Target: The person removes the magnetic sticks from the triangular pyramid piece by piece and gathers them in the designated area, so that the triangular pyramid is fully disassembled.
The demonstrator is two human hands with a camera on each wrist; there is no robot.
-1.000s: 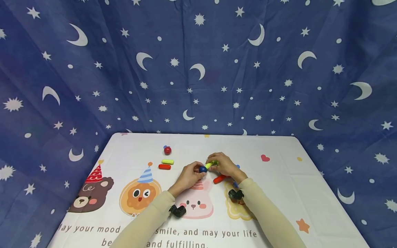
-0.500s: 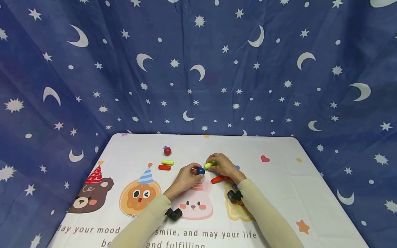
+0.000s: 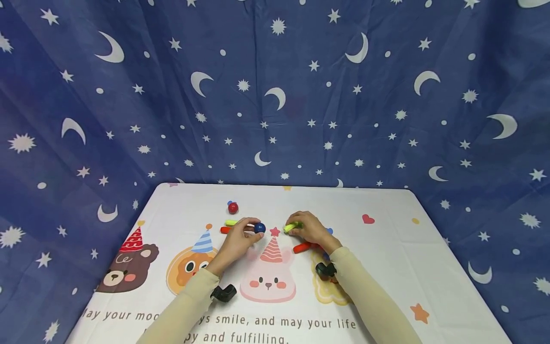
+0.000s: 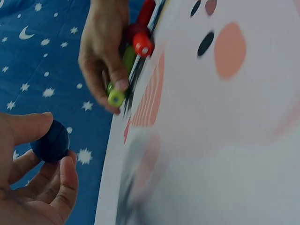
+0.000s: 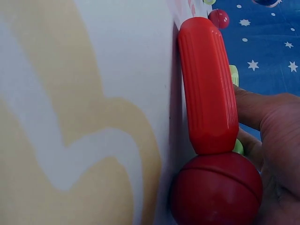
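Note:
A dark blue ball (image 3: 259, 228) is pinched between the thumb and fingers of my left hand (image 3: 238, 241), also plain in the left wrist view, where the ball (image 4: 51, 142) hangs clear of the tabletop. To the right, my right hand (image 3: 308, 227) grips a yellow-green stick (image 3: 293, 226) whose end (image 4: 116, 97) pokes out from the fingers. Beside that hand lies a red ribbed stick (image 3: 302, 247); the right wrist view shows this stick (image 5: 209, 84) touching a dark red ball (image 5: 216, 190).
At the back left of the white table (image 3: 365, 198) sits a red ball (image 3: 233, 208) by a small blue piece. A yellow-green stick (image 3: 230, 222) and a red stick (image 3: 225, 230) lie partly behind the left hand. Blue pieces show beside the right wrist.
My left hand has moved left with the blue ball, away from the yellow-green stick that the ball was against. The right hand has stayed nearly still, holding that stick.

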